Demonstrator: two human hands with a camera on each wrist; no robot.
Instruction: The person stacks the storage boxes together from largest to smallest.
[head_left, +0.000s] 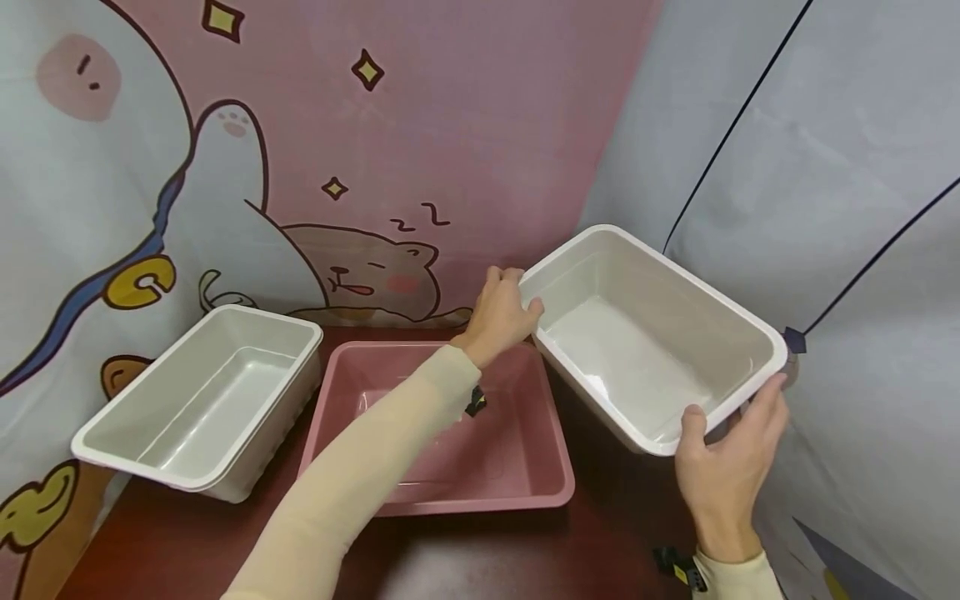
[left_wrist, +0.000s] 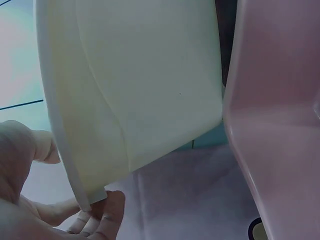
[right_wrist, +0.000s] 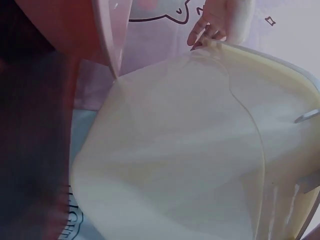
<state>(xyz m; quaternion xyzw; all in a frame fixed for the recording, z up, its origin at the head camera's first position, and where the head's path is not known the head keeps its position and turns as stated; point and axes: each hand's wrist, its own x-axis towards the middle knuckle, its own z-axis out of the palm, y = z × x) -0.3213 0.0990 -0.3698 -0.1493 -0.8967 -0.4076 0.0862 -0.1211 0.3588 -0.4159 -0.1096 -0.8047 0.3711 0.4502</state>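
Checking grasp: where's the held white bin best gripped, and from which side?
Likely the rim at both short ends of the white bin, from outside: the rim juts past the walls, and opposite grips should steady the long, tilted body. The left hand and right hand hold about there.

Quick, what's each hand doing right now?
Left hand: holding the tilted white bin by its rim, at the corner by the pink bin.
Right hand: holding the same bin's rim, at the opposite end.
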